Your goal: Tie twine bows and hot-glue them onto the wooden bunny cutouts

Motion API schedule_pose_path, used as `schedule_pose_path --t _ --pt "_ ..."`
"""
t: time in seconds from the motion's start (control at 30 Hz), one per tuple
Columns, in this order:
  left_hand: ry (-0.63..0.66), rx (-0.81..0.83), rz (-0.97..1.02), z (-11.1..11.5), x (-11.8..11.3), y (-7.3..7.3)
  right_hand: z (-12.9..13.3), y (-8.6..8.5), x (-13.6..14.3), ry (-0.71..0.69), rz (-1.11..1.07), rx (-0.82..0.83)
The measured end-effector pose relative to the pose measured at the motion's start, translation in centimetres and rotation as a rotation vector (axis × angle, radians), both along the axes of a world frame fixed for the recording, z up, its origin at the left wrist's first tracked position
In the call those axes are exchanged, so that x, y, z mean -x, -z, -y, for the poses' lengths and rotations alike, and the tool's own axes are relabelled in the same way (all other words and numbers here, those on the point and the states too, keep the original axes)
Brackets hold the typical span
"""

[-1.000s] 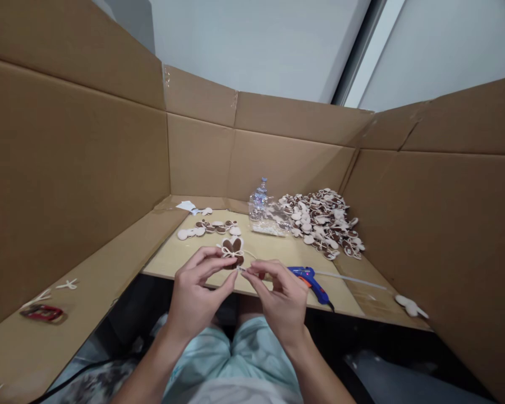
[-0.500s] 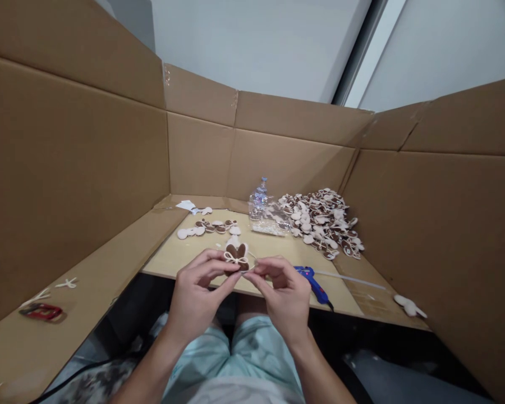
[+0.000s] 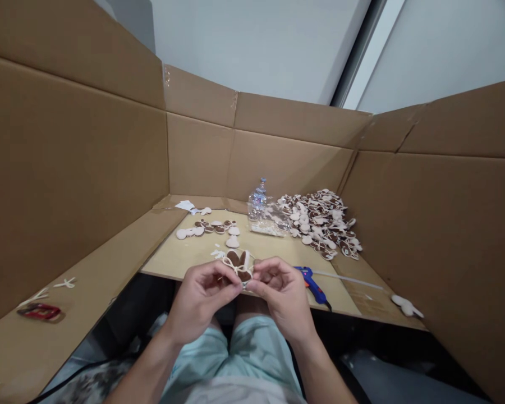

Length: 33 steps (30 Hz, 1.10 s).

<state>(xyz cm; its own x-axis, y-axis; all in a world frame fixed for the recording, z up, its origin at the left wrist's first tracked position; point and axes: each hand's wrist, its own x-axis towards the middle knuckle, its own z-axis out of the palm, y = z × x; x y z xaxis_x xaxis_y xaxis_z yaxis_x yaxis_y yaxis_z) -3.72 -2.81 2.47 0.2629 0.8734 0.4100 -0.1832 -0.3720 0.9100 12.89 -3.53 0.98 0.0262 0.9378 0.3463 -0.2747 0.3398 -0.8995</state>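
A small brown and white bunny-shaped piece (image 3: 237, 260) with a cream bow hangs between my hands over the board's front edge. My left hand (image 3: 206, 292) pinches its lower left side between thumb and fingers. On the other side, my right hand (image 3: 283, 289) grips the lower right edge, its fingertips close to those of the left. Part of a cream cord loops behind the piece. Small white pieces (image 3: 217, 253) lie on the board just beyond. A blue glue gun (image 3: 313, 286) rests right of my right hand.
A large heap of brown and white pieces (image 3: 320, 219) sits at the back right beside a clear plastic bag (image 3: 269, 224) and a bottle (image 3: 259, 196). Red-handled snips (image 3: 40, 311) lie far left. Cardboard walls (image 3: 278, 151) surround the board (image 3: 168, 255).
The bunny piece has turned, showing more of its white right side. My left fingers have shifted lower, off its front. White bits on the board behind it have come into view.
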Motion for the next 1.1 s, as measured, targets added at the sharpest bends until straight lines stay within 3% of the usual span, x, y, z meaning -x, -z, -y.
schedule_pose_path --t 0.27,0.4,0.53,0.77,0.97,1.03,1.1 --pt "-0.058 0.097 0.073 -0.2 -0.3 0.4 0.1 1.0 -0.6 -0.002 -0.051 -0.036" --pt "-0.066 0.114 0.077 -0.3 -0.4 0.5 0.7 1.2 -1.1 0.04 0.028 -0.12" --pt "0.037 0.176 0.051 -0.2 -0.7 0.4 1.7 1.3 -1.6 0.027 0.203 -0.197" --pt "0.194 0.306 -0.146 -0.3 -1.4 1.5 2.5 1.7 -3.3 -0.012 0.576 -0.106" --pt "0.337 0.385 -0.231 -0.7 -1.7 2.7 1.8 3.1 -4.7 -0.131 0.42 0.07" --pt "0.278 0.341 -0.283 -1.4 -1.0 2.9 1.5 3.8 -5.4 -0.161 0.366 0.134" --pt "0.067 0.224 -0.358 -2.8 -0.2 3.2 1.0 4.4 -6.2 -0.232 0.399 0.208"
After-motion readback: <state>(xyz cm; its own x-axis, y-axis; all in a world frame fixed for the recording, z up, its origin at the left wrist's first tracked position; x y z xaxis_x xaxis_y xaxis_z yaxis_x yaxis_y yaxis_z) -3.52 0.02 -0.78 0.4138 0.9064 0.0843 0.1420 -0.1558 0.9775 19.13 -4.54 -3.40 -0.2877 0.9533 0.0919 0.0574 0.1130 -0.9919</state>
